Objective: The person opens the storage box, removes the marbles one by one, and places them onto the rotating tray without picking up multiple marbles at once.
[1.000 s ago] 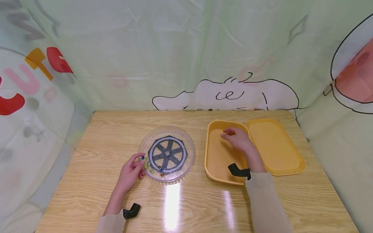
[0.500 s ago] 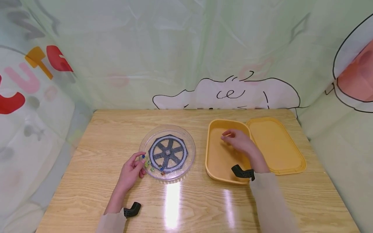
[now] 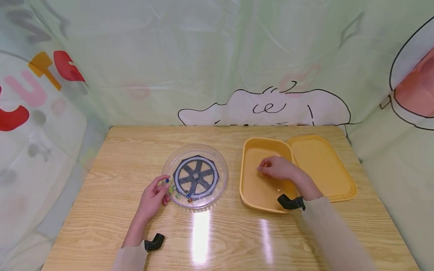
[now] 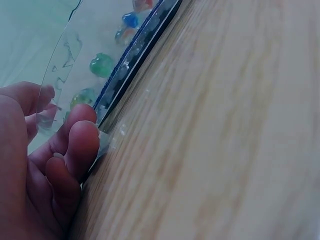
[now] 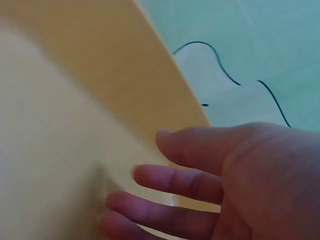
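My left hand (image 3: 152, 199) grips the left rim of a clear round dish (image 3: 222, 190), fingers curled at its edge. Several glass marbles lie in the dish near that hand, among them a blue marble (image 3: 167, 180) and a green marble (image 4: 101, 65). Under or inside the dish shows a dark wheel shape with spokes (image 3: 193, 186). My right hand (image 3: 278, 168) is inside an orange box (image 3: 249, 199), over its floor. In the right wrist view its thumb and fingers are apart, loosely bent, with nothing seen held. One small marble (image 3: 279, 190) shows on the box floor below the wrist.
An orange lid (image 3: 322, 169) lies flat against the box's right side. The wooden table (image 3: 135, 150) ends at a printed curtain (image 3: 152, 75) behind. Black wrist cameras stick out from both sleeves, the right wrist camera (image 3: 289, 202) over the box's near rim.
My right hand has dipped a little within the orange box, and its forearm has swung right. A small marble now shows on the box floor. My left hand has kept its place.
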Action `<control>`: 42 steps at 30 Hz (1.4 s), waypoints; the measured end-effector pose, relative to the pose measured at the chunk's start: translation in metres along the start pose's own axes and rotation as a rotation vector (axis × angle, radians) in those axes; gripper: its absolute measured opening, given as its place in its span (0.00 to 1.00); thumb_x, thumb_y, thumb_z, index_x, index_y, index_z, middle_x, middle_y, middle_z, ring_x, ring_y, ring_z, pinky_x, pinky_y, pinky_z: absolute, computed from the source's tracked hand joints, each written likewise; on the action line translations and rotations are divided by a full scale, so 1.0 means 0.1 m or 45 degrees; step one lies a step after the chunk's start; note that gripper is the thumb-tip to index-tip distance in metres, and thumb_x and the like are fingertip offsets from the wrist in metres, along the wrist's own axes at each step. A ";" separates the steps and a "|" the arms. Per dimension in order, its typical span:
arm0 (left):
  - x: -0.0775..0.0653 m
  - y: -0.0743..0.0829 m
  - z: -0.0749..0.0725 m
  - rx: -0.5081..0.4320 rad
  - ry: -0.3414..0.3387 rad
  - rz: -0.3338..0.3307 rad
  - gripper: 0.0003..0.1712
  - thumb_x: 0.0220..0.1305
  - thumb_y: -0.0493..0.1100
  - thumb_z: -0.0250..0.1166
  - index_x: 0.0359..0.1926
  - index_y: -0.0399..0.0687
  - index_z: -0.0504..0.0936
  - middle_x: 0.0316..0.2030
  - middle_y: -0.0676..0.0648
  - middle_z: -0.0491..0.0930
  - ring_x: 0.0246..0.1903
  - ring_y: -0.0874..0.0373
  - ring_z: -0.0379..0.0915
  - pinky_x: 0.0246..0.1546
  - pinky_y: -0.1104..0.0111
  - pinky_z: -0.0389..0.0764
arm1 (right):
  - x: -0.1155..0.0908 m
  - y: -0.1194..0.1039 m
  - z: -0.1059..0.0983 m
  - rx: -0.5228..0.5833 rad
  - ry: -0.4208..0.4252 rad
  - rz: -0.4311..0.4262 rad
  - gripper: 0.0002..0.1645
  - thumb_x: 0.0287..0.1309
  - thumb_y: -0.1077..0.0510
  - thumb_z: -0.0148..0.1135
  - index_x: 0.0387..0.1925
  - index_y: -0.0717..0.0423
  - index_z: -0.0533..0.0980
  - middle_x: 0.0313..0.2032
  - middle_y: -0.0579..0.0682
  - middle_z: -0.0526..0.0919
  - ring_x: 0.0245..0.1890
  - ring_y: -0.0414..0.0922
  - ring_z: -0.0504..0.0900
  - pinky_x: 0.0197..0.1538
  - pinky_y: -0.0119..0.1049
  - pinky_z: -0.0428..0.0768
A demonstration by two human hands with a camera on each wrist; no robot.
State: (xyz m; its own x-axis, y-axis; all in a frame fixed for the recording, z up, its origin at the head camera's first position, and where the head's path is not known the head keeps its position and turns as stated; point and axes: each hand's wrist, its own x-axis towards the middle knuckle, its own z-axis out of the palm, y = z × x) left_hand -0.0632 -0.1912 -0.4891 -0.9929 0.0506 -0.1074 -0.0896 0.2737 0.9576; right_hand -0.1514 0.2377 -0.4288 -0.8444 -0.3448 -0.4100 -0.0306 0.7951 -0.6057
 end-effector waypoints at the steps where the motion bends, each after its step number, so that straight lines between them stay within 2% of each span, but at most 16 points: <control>1: 0.00 0.00 0.00 0.001 0.001 -0.001 0.20 0.75 0.37 0.56 0.64 0.39 0.72 0.23 0.35 0.78 0.19 0.51 0.74 0.23 0.67 0.79 | 0.00 0.00 0.00 -0.027 -0.032 -0.012 0.14 0.68 0.52 0.60 0.41 0.61 0.80 0.26 0.50 0.77 0.27 0.44 0.73 0.33 0.36 0.71; 7: -0.01 0.01 0.00 -0.011 -0.001 0.002 0.20 0.74 0.36 0.57 0.64 0.37 0.72 0.23 0.33 0.78 0.19 0.49 0.74 0.22 0.66 0.79 | 0.01 0.04 0.00 -0.083 -0.237 -0.061 0.13 0.69 0.52 0.59 0.34 0.56 0.81 0.20 0.45 0.71 0.22 0.42 0.70 0.31 0.34 0.68; 12: -0.01 0.01 0.00 -0.004 0.006 0.014 0.20 0.74 0.35 0.56 0.63 0.36 0.72 0.23 0.34 0.78 0.18 0.50 0.74 0.22 0.66 0.79 | 0.02 0.07 0.03 -0.004 -0.363 -0.066 0.14 0.70 0.53 0.58 0.32 0.57 0.81 0.23 0.49 0.76 0.23 0.44 0.73 0.30 0.35 0.70; 20: 0.00 -0.01 0.00 0.003 0.016 0.008 0.19 0.74 0.36 0.57 0.63 0.38 0.73 0.22 0.36 0.78 0.18 0.52 0.73 0.22 0.67 0.78 | -0.01 0.07 0.09 0.200 -0.536 0.059 0.13 0.71 0.56 0.56 0.37 0.60 0.81 0.28 0.53 0.80 0.26 0.46 0.76 0.26 0.36 0.78; 33: 0.02 -0.01 0.01 -0.012 0.007 0.009 0.19 0.74 0.36 0.57 0.63 0.38 0.73 0.22 0.39 0.78 0.18 0.53 0.74 0.22 0.67 0.78 | -0.02 0.00 0.08 0.084 -0.672 0.082 0.13 0.69 0.55 0.58 0.33 0.59 0.82 0.27 0.50 0.81 0.28 0.44 0.80 0.28 0.37 0.81; 42: 0.02 -0.01 0.01 -0.005 0.018 0.014 0.19 0.74 0.35 0.57 0.62 0.38 0.73 0.21 0.37 0.78 0.17 0.54 0.73 0.21 0.69 0.77 | -0.03 0.02 0.03 0.013 -0.692 0.077 0.12 0.68 0.57 0.59 0.31 0.60 0.81 0.25 0.50 0.80 0.25 0.44 0.79 0.24 0.32 0.77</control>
State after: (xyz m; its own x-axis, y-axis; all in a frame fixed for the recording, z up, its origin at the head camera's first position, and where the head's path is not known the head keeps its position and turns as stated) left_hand -0.0650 -0.1903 -0.4907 -0.9949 0.0397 -0.0930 -0.0789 0.2691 0.9599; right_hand -0.1477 0.2385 -0.4311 -0.4463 -0.5088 -0.7362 0.0170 0.8176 -0.5755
